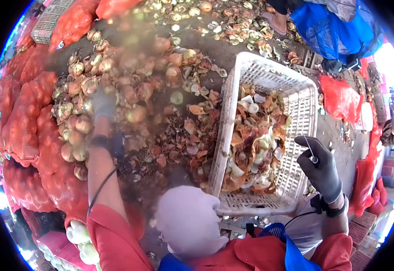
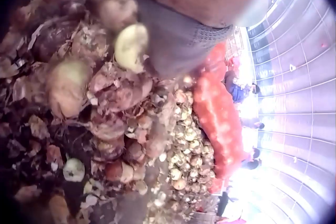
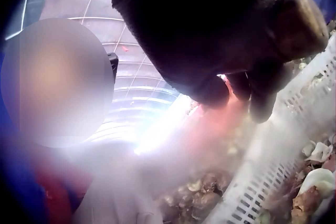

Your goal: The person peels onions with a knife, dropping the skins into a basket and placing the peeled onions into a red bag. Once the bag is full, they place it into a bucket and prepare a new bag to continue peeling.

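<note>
My left hand (image 1: 104, 103), in a grey glove, reaches into the heap of onions (image 1: 136, 114) on the ground. Its fingers are blurred in the head view, and the left wrist view shows mainly the glove's cuff and back (image 2: 176, 37) beside onions (image 2: 68, 87). Whether it grips one I cannot tell. The dark-gloved right hand (image 1: 321, 169) is over the right side of the white crate, its fingers curled round a small knife with a thin blade (image 1: 311, 149). That knife's wooden handle end (image 3: 302, 24) sticks out of the glove (image 3: 210, 29).
A white plastic crate (image 1: 226, 131) holding onion skins (image 1: 255, 149) stands between the hands. Red net sacks (image 1: 27, 122) line the left side. Loose skins (image 1: 179, 142) cover the ground beside the crate. Another person's foot (image 1: 276, 22) and a blue cloth (image 1: 325, 29) are at the top right.
</note>
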Tool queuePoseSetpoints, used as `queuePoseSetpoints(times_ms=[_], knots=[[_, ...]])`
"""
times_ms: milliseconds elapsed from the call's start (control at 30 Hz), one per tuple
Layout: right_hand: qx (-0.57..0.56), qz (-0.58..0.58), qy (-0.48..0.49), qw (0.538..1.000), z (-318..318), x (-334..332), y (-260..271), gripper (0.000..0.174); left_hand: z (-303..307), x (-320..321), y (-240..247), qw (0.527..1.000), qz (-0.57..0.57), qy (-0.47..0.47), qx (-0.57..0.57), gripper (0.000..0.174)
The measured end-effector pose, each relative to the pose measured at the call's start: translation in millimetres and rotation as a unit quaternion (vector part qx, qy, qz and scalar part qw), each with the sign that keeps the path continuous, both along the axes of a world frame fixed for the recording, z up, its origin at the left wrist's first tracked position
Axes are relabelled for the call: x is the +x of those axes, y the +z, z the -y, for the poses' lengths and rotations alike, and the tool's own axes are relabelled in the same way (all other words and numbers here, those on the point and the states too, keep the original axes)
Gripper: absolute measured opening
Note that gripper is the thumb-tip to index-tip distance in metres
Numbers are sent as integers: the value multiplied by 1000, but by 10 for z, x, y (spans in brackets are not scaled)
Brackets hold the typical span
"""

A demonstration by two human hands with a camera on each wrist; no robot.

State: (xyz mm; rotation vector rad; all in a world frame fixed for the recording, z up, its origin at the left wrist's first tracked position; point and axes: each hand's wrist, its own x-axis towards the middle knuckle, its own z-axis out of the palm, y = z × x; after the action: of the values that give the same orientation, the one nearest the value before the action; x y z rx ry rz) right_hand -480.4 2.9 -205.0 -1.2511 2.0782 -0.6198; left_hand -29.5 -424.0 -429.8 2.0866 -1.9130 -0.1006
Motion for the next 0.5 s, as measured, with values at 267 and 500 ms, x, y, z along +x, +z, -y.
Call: queuePoseSetpoints(times_ms=[267,500], knots=[[45,20,-4,999,172,27,-75,38,22,-26,115,982,44,-53,174,106],[-18,-14,22,999,-116,35,32,43,-509,27,-150,970,-191,12,149,103]])
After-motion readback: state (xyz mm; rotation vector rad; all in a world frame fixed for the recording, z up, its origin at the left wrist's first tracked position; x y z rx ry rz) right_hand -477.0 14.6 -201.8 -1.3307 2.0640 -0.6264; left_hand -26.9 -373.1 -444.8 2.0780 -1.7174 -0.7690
